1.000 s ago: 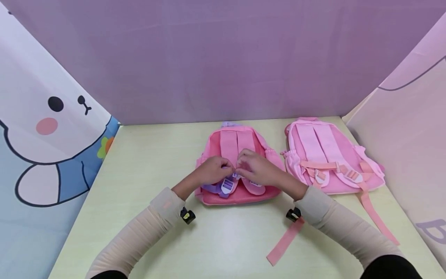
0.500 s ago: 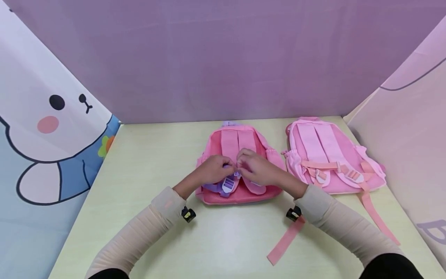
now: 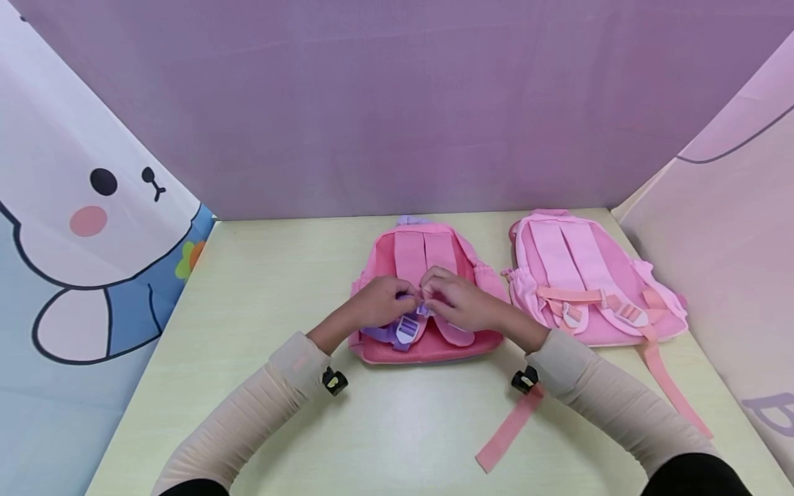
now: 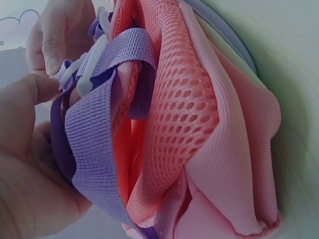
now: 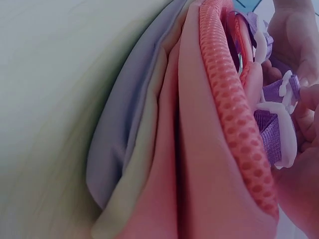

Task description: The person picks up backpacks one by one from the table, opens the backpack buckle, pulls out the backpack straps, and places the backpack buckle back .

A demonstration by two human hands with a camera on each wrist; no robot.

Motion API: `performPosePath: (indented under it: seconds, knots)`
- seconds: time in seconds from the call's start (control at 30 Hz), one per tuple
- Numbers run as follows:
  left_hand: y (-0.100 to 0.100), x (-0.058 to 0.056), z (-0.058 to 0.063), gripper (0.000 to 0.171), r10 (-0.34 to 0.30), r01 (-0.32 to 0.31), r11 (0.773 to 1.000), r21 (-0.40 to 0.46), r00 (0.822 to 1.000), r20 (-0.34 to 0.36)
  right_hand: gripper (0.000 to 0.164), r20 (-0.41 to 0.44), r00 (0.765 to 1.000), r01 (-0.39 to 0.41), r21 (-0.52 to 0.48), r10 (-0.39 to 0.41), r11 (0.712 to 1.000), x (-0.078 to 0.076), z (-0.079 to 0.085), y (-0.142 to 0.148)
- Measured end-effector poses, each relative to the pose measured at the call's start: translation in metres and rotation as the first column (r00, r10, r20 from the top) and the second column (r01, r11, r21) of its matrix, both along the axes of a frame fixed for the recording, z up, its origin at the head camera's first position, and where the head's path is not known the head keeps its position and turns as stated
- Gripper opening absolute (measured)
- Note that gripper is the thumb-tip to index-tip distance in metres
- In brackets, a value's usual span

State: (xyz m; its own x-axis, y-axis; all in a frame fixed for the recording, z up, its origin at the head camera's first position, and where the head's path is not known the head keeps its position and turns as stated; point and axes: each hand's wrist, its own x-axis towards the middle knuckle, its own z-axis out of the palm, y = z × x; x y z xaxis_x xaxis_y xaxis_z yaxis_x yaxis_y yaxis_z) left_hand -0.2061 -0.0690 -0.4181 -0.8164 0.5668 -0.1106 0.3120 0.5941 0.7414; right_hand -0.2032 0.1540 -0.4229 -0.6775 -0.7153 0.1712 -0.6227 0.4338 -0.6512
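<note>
A pink backpack point(image 3: 412, 251) lies on the table with its straps and mesh back facing up. Above its lower half, both hands meet at a purple webbing strap point(image 4: 92, 142). My left hand point(image 3: 386, 302) pinches this strap beside a small white plastic slider point(image 4: 72, 72). From the other side, my right hand point(image 3: 460, 300) has its curled fingertips on the purple webbing point(image 5: 272, 92) at the same slider point(image 5: 286, 83). A larger white adjuster buckle point(image 3: 406, 331) sits on the left shoulder strap. Fingers partly hide the pinched spot in the head view.
To the right lies a second, lighter pink backpack point(image 3: 573, 275) with peach straps threaded across it. One peach strap end point(image 3: 676, 389) trails over the table point(image 3: 279, 275). Another loose pink strap point(image 3: 510, 430) lies under the right wrist. Fabric walls point(image 3: 409, 110) border the table.
</note>
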Motion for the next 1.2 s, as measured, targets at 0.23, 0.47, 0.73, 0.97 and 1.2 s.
performPosePath:
  seconds: [0.23,0.47,0.73,0.97,1.2]
  knots:
    - [-0.001,0.002,0.002,0.023,0.035,-0.035,0.999,0.003,0.999,0.021,0.006,-0.044,0.997,0.059,-0.015,-0.059,0.998,0.001,-0.001,0.001]
    - [-0.001,0.003,0.002,0.022,0.073,-0.073,0.997,-0.004,0.997,0.011,0.034,-0.141,0.983,0.125,0.065,-0.115,0.990,0.008,0.005,-0.002]
    - [-0.002,0.003,0.002,0.020,0.110,-0.112,0.994,0.016,0.989,0.099,0.034,-0.208,0.961,0.213,0.129,-0.183,0.969,0.014,0.002,-0.006]
    - [-0.009,-0.001,0.005,0.023,0.058,-0.070,0.996,0.058,0.981,0.186,0.029,-0.207,0.957,0.229,0.122,-0.201,0.966,0.013,0.000,-0.004]
    - [-0.012,-0.002,0.007,0.025,0.044,-0.066,0.994,0.089,0.972,0.229,0.029,-0.178,0.961,0.228,0.086,-0.210,0.970,0.011,-0.001,-0.002]
